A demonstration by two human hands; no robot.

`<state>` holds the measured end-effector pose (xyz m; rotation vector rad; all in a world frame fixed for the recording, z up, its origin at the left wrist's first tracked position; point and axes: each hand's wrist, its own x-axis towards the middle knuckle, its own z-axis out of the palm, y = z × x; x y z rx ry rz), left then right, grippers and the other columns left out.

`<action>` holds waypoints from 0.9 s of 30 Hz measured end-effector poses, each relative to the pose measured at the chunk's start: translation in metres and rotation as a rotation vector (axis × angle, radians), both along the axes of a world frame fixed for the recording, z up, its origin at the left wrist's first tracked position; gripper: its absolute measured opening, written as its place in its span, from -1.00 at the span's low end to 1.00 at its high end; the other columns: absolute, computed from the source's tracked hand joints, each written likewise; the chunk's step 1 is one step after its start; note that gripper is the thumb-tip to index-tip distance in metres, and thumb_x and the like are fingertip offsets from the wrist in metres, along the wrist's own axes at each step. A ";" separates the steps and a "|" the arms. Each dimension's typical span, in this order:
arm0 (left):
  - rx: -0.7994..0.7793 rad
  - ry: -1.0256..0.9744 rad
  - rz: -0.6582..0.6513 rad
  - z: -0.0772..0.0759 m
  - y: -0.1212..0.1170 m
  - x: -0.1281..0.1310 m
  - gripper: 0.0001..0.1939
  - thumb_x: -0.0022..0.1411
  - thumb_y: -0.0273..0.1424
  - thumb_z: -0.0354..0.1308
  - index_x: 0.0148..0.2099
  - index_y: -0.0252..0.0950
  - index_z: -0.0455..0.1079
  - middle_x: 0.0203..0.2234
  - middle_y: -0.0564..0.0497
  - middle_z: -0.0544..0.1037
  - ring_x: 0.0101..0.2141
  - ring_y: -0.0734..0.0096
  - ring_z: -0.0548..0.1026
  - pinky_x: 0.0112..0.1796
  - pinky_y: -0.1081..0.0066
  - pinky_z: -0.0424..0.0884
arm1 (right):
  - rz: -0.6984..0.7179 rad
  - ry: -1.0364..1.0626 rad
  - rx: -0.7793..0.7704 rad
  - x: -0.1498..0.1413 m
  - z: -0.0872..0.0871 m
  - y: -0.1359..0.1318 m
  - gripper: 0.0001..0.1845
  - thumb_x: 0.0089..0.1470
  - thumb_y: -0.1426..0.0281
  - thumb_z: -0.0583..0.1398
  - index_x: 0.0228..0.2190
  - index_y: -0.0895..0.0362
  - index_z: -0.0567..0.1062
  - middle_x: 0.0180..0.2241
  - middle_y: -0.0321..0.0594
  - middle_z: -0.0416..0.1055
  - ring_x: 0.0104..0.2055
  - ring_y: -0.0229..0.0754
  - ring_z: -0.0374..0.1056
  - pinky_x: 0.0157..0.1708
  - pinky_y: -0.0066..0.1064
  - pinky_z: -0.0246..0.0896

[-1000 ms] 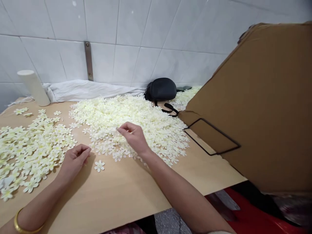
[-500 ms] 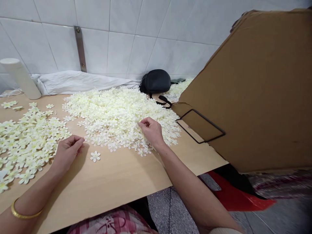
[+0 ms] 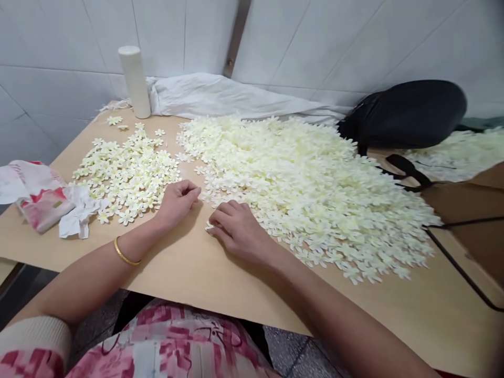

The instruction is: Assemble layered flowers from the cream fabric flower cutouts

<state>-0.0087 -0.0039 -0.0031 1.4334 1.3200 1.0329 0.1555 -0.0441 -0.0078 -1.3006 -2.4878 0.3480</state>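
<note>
A big heap of cream fabric flowers covers the middle of the wooden table. A thinner, spread-out patch of the same flowers lies to its left. My left hand rests curled on the table between the two, fingers closed; what they hold, if anything, is hidden. My right hand lies at the heap's near edge, fingers bent down onto a single flower.
A white cylinder stands at the back left beside a white cloth along the tiled wall. A black pouch with a strap sits back right. A crumpled red-and-white bag lies far left. Brown cardboard is at the right edge.
The view has swung left and closer. My right hand has drawn back from the heap to its near edge, close to my left hand, which stays curled on the table.
</note>
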 end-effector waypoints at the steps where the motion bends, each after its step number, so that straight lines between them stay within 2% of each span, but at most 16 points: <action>1: 0.004 -0.001 -0.016 0.000 -0.001 0.000 -0.78 0.06 -0.38 0.08 -0.58 -0.32 0.27 -0.73 0.12 0.27 -0.64 0.60 0.19 -0.55 0.51 0.13 | -0.017 -0.007 0.000 -0.001 -0.001 0.002 -0.89 0.08 0.43 0.10 -0.44 0.14 0.41 -0.35 -0.14 0.39 -0.24 -0.10 0.21 -0.24 -0.25 -0.01; 5: -0.025 -0.023 -0.120 0.001 -0.003 0.001 -0.77 0.09 -0.35 0.09 -0.56 -0.34 0.30 -0.72 0.12 0.28 -0.63 0.60 0.21 -0.54 0.51 0.15 | -0.105 0.168 0.080 0.003 0.001 0.015 -0.86 0.08 0.45 0.05 -0.48 0.14 0.35 -0.36 -0.14 0.37 -0.27 -0.13 0.24 -0.24 -0.28 0.04; 10: -0.201 -0.215 -0.309 -0.003 -0.004 0.002 -0.73 0.09 -0.23 0.14 -0.45 -0.36 0.36 -0.69 0.07 0.36 -0.63 0.58 0.30 -0.55 0.52 0.20 | -0.101 0.363 0.101 -0.002 0.006 0.024 -0.91 0.06 0.45 0.05 -0.45 0.13 0.34 -0.39 -0.18 0.39 -0.30 -0.15 0.27 -0.23 -0.28 0.07; 12: -0.251 -0.311 -0.289 -0.006 -0.003 0.002 -0.76 0.02 -0.26 0.22 -0.45 -0.36 0.35 -0.70 0.07 0.37 -0.65 0.59 0.31 -0.56 0.53 0.22 | -0.130 0.444 0.016 -0.006 0.006 0.022 -0.95 0.02 0.45 0.09 -0.38 0.13 0.34 -0.38 -0.20 0.38 -0.30 -0.16 0.28 -0.24 -0.30 0.10; 16: -0.250 -0.419 -0.209 -0.007 -0.002 0.002 -0.78 -0.05 -0.31 0.27 -0.47 -0.35 0.34 -0.69 0.09 0.38 -0.66 0.61 0.31 -0.57 0.53 0.25 | -0.199 0.749 -0.258 -0.007 0.003 0.020 -0.69 -0.04 0.33 0.18 -0.21 0.13 0.32 -0.28 -0.19 0.37 -0.24 -0.19 0.30 -0.23 -0.35 0.18; 19: -0.206 -0.381 -0.209 -0.003 -0.004 0.003 -0.79 -0.03 -0.33 0.27 -0.46 -0.36 0.35 -0.70 0.09 0.39 -0.65 0.60 0.33 -0.58 0.54 0.25 | -0.208 0.928 -0.433 -0.006 0.002 0.023 -0.69 -0.05 0.23 0.18 -0.26 0.15 0.37 -0.36 -0.21 0.38 -0.29 -0.19 0.32 -0.25 -0.33 0.22; 22: -0.193 -0.351 -0.227 -0.001 -0.007 0.005 -0.80 -0.02 -0.34 0.26 -0.44 -0.36 0.34 -0.73 0.10 0.38 -0.67 0.60 0.33 -0.59 0.55 0.25 | -0.152 1.030 -0.609 -0.007 0.002 0.024 -0.71 -0.06 0.19 0.19 -0.38 0.15 0.39 -0.50 -0.28 0.36 -0.40 -0.22 0.32 -0.32 -0.33 0.23; 24: -0.211 -0.396 -0.251 -0.001 -0.007 0.006 -0.80 0.00 -0.35 0.25 -0.42 -0.36 0.34 -0.70 0.09 0.40 -0.66 0.58 0.36 -0.58 0.54 0.28 | -0.157 1.072 -0.636 -0.008 0.002 0.025 -0.72 -0.08 0.18 0.21 -0.41 0.15 0.39 -0.53 -0.31 0.35 -0.44 -0.25 0.29 -0.35 -0.36 0.21; 27: -0.266 -0.485 -0.253 -0.004 -0.006 0.006 -0.79 -0.01 -0.35 0.25 -0.36 -0.37 0.34 -0.60 0.05 0.46 -0.63 0.56 0.40 -0.53 0.50 0.35 | -0.248 1.058 -0.565 -0.006 0.001 0.025 -0.73 -0.11 0.20 0.23 -0.45 0.15 0.39 -0.55 -0.34 0.32 -0.49 -0.31 0.21 -0.44 -0.43 0.11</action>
